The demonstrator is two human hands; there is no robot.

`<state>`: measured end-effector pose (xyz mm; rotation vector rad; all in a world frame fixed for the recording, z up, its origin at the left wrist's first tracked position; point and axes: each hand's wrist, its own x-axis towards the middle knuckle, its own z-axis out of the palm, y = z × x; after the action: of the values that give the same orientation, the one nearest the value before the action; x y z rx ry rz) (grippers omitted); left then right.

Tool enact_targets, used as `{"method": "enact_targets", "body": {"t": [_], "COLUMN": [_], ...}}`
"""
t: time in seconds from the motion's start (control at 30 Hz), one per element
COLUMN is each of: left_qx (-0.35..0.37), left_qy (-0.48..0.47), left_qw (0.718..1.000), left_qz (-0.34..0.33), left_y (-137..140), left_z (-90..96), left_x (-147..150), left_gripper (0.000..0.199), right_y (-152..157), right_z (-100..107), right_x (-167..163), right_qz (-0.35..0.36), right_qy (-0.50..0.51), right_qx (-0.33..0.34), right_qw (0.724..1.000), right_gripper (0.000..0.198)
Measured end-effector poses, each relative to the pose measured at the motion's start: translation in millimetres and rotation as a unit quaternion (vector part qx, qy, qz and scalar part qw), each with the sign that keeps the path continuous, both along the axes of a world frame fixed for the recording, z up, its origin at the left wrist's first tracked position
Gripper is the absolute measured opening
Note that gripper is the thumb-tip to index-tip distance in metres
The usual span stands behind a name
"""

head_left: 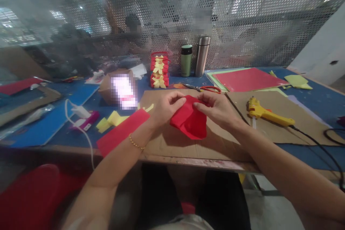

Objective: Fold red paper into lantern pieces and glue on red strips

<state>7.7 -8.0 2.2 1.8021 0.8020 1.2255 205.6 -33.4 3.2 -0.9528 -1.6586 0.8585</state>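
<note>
Both hands hold a folded red paper piece (190,120), shaped like a small open box or pouch, above a cardboard sheet (161,147). My left hand (170,105) pinches its upper left edge between thumb and fingers. On its upper right edge, my right hand (215,107) grips with the thumb in front. A flat red paper strip (122,133) lies beneath my left forearm. Yellow paper pieces (111,120) are left of that strip. To the right of my right hand, a yellow glue gun (269,113) rests on cardboard.
Red boxes with yellow bows (159,72) stand at the back beside a green bottle (186,61) and a steel flask (202,56). Scissors (205,88) lie before them. A lit phone (124,91) leans at left near a white cable (81,129). Red sheets (248,79) are stacked back right.
</note>
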Motion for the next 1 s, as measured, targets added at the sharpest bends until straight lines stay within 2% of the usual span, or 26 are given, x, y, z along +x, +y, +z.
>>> {"method": "enact_targets", "body": {"t": [0.2, 0.37, 0.53, 0.87, 1.0], "left_qx": [-0.112, -0.072, -0.046, -0.061, -0.113], "left_qy": [-0.007, -0.027, -0.008, -0.031, -0.075], "left_qw": [0.993, 0.997, 0.999, 0.997, 0.989], "left_qz": [-0.040, -0.031, -0.018, -0.036, -0.059], "left_y": [-6, -10, -12, -16, -15], "left_z": [3.9, 6.1, 7.3, 8.0, 6.0], "left_x": [1, 1, 1, 2, 3], "left_gripper": [0.030, 0.025, 0.025, 0.028, 0.032], "right_y": [-2, -6, -10, -11, -11], "right_z": [4, 5, 6, 8, 5], "right_x": [0, -1, -4, -3, -4], "right_qz": [0.001, -0.005, -0.013, -0.012, -0.026], "right_qy": [-0.019, -0.021, -0.015, -0.013, 0.001], "right_qx": [0.020, 0.026, 0.031, 0.037, 0.037], "right_qw": [1.000, 0.999, 0.999, 0.999, 0.999], "right_gripper": [0.017, 0.017, 0.020, 0.018, 0.017]}}
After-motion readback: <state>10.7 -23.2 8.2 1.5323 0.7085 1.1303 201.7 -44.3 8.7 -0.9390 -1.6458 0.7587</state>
